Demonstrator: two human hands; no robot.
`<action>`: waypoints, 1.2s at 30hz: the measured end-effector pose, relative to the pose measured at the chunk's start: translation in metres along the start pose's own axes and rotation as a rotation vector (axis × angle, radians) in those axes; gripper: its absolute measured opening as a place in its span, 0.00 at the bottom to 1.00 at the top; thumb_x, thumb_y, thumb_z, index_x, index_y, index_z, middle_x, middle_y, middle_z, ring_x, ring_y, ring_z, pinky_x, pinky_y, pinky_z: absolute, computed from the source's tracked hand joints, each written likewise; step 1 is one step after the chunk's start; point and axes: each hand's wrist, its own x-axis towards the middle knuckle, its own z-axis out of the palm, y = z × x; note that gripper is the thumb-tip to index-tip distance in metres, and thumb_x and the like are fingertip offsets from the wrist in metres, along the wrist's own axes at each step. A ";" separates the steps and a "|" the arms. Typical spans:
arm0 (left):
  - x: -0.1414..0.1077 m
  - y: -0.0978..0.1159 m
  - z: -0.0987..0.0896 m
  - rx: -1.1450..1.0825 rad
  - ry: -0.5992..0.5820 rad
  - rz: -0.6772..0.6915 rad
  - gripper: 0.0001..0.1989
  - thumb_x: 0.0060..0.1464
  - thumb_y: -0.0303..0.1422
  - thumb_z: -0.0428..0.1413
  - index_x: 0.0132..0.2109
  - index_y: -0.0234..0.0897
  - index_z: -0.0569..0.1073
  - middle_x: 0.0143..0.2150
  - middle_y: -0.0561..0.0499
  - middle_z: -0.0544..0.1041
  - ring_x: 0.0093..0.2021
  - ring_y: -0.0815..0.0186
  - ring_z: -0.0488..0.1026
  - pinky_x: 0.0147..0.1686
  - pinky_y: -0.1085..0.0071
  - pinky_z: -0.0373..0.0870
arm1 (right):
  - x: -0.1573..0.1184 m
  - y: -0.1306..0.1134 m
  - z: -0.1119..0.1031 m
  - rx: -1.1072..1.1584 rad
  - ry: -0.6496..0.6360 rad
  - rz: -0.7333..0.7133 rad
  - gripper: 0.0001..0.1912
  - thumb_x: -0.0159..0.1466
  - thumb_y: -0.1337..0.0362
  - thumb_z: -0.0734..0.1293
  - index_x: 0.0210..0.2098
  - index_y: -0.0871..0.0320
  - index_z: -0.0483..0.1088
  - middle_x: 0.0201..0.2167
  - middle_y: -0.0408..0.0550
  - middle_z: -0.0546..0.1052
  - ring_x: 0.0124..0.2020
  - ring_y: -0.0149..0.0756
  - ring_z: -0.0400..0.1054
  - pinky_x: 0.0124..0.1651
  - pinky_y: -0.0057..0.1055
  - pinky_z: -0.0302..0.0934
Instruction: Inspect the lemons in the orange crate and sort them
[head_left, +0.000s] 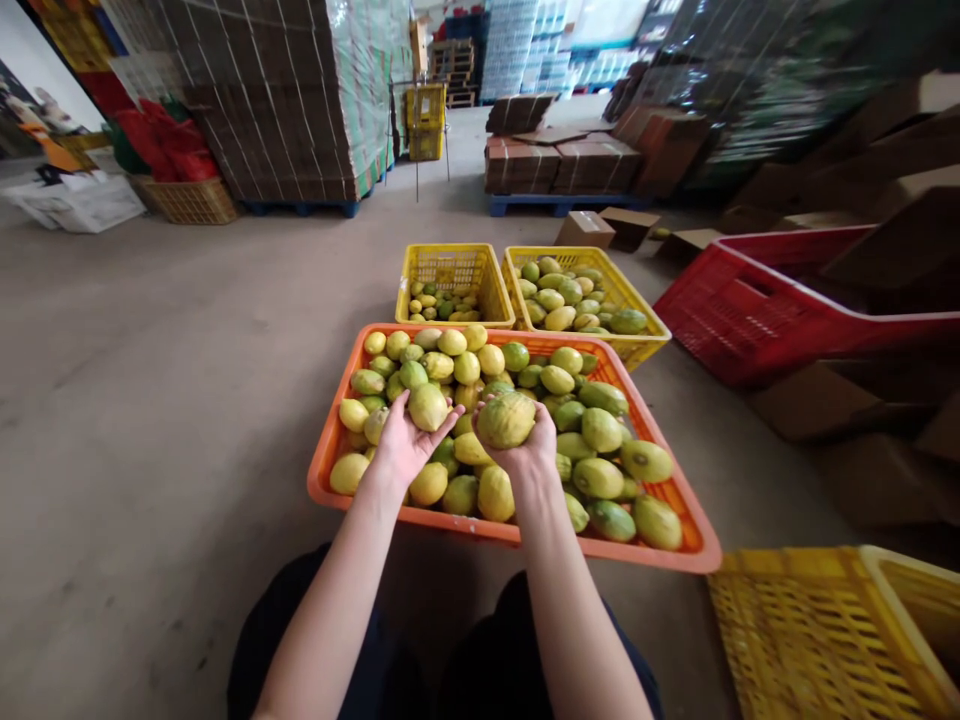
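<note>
A large orange crate (330,440) full of oval yellow-green fruit that look like papayas stands in front of my legs. Over its left part, my left hand (409,440) is palm up and cradles a small, roundish papaya (428,408), the fingers partly spread beneath it. My right hand (529,450) grips a bigger, green-streaked papaya (507,420) from below, with the fingers curled around its sides. The two held fruits are side by side and apart, above the others. Loose papayas (598,478) lie piled in the crate's right part.
Behind the orange crate stand two yellow crates, the left one (450,250) with smaller fruit and the right one (630,300) with larger papayas. A red crate (750,300) and cardboard boxes (840,400) are at right. Another yellow crate (795,620) sits at the lower right.
</note>
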 end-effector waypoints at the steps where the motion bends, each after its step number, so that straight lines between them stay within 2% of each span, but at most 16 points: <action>1: 0.001 -0.001 0.000 -0.008 0.002 -0.007 0.23 0.74 0.39 0.48 0.67 0.34 0.71 0.50 0.38 0.83 0.52 0.53 0.84 0.35 0.69 0.85 | 0.002 -0.001 -0.002 -0.010 -0.011 -0.013 0.11 0.61 0.53 0.64 0.33 0.52 0.73 0.26 0.46 0.81 0.28 0.44 0.77 0.38 0.46 0.76; 6: 0.005 -0.004 -0.002 -0.055 0.030 -0.032 0.23 0.73 0.39 0.48 0.67 0.32 0.72 0.47 0.37 0.83 0.45 0.55 0.85 0.32 0.71 0.84 | -0.001 -0.005 0.003 0.009 0.062 -0.029 0.13 0.64 0.54 0.60 0.32 0.51 0.73 0.26 0.46 0.80 0.28 0.42 0.76 0.37 0.44 0.76; 11: 0.006 -0.005 -0.002 -0.066 0.014 -0.025 0.21 0.72 0.38 0.49 0.64 0.34 0.74 0.46 0.38 0.83 0.44 0.55 0.85 0.33 0.69 0.84 | -0.019 -0.009 0.021 0.102 0.191 0.085 0.18 0.71 0.58 0.56 0.37 0.55 0.75 0.28 0.48 0.81 0.31 0.41 0.77 0.36 0.38 0.75; 15: 0.005 -0.004 -0.001 -0.073 -0.018 -0.004 0.20 0.69 0.35 0.49 0.60 0.32 0.75 0.44 0.37 0.82 0.42 0.55 0.84 0.33 0.68 0.84 | -0.028 -0.009 0.029 0.103 0.169 0.095 0.15 0.72 0.54 0.60 0.40 0.55 0.74 0.29 0.48 0.81 0.33 0.41 0.77 0.36 0.36 0.76; 18: 0.005 -0.004 0.000 -0.079 -0.034 -0.009 0.19 0.68 0.33 0.49 0.60 0.30 0.76 0.44 0.37 0.82 0.43 0.56 0.84 0.32 0.71 0.83 | -0.030 -0.011 0.027 0.110 0.130 0.074 0.14 0.71 0.52 0.61 0.43 0.54 0.73 0.34 0.51 0.82 0.35 0.43 0.79 0.39 0.40 0.79; 22: 0.006 -0.005 0.001 -0.065 -0.071 0.021 0.18 0.68 0.31 0.50 0.60 0.36 0.76 0.46 0.40 0.83 0.47 0.56 0.84 0.34 0.72 0.84 | -0.030 -0.015 0.020 0.122 -0.053 0.014 0.11 0.66 0.58 0.63 0.45 0.53 0.72 0.40 0.52 0.83 0.42 0.46 0.80 0.47 0.48 0.80; 25: 0.007 -0.006 0.002 -0.061 -0.102 0.004 0.18 0.70 0.33 0.50 0.61 0.38 0.76 0.48 0.41 0.83 0.50 0.56 0.84 0.35 0.72 0.84 | -0.029 -0.015 0.017 0.130 -0.125 0.028 0.15 0.63 0.62 0.63 0.48 0.55 0.73 0.42 0.54 0.84 0.47 0.48 0.80 0.49 0.49 0.80; 30: 0.009 -0.009 0.003 -0.007 -0.092 -0.045 0.17 0.73 0.37 0.50 0.61 0.39 0.77 0.51 0.40 0.84 0.48 0.57 0.85 0.31 0.74 0.83 | -0.025 -0.013 0.015 0.105 -0.125 0.067 0.17 0.66 0.58 0.65 0.51 0.57 0.75 0.40 0.56 0.85 0.48 0.49 0.81 0.44 0.44 0.81; 36: 0.011 -0.010 0.004 0.006 -0.073 -0.038 0.17 0.75 0.38 0.49 0.58 0.35 0.77 0.46 0.41 0.83 0.39 0.64 0.83 0.31 0.78 0.81 | -0.029 -0.010 0.019 0.113 -0.083 0.088 0.18 0.69 0.57 0.62 0.52 0.59 0.74 0.39 0.57 0.85 0.45 0.48 0.82 0.40 0.41 0.81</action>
